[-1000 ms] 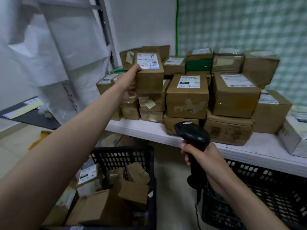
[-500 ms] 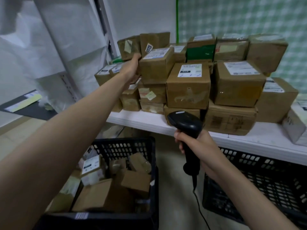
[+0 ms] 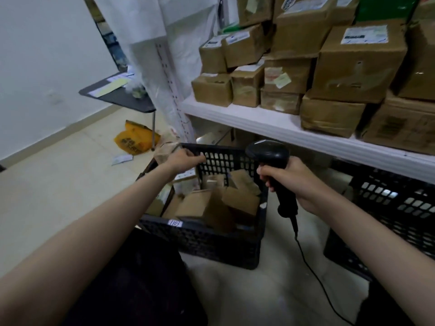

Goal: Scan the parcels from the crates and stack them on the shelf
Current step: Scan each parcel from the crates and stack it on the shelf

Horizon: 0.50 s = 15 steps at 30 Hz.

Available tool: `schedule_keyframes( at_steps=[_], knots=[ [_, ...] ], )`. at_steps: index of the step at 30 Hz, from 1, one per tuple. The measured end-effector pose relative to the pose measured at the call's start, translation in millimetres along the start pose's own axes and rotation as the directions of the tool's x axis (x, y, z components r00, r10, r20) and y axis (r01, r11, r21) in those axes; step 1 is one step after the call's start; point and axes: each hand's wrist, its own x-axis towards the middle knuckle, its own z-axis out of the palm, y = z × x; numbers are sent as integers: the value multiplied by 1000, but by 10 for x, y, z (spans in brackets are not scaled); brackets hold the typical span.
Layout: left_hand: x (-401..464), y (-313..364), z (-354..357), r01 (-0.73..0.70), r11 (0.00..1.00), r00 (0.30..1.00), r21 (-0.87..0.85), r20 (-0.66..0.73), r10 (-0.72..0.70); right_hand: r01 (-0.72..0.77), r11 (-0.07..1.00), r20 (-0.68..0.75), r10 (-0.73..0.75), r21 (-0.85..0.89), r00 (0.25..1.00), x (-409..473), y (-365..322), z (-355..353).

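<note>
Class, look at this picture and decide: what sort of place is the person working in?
Probably a parcel sorting or storage room: labelled cardboard parcels stacked on a white shelf, a black crate holding more boxes, and a barcode scanner in the right hand.

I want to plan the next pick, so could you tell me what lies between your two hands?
In the head view, only the crate's back wall spans left hand to right hand.

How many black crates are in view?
2: one crate holding parcels, centre floor below the left hand; another crate at right under the shelf, partly cut off.
</note>
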Motion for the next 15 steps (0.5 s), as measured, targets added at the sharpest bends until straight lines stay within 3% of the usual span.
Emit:
schedule_keyframes(
  at_steps=[4, 8, 11, 15],
  knots=[
    [-52, -533, 372, 105, 991, 983, 85, 143, -117, -30, 998, 27, 32, -54, 999, 10, 64, 145],
    [-68, -738, 661, 202, 969, 953, 139, 202, -228, -32, 998, 58, 35, -48, 998, 33, 98, 241],
    [1, -823, 805, 197, 967, 970, 159, 111, -216, -35, 998, 83, 39, -48, 996, 59, 126, 275],
    [10, -652, 742, 118, 986, 986, 118, 106, -131, -35, 998, 97, 39, -51, 994, 68, 143, 224]
  ],
)
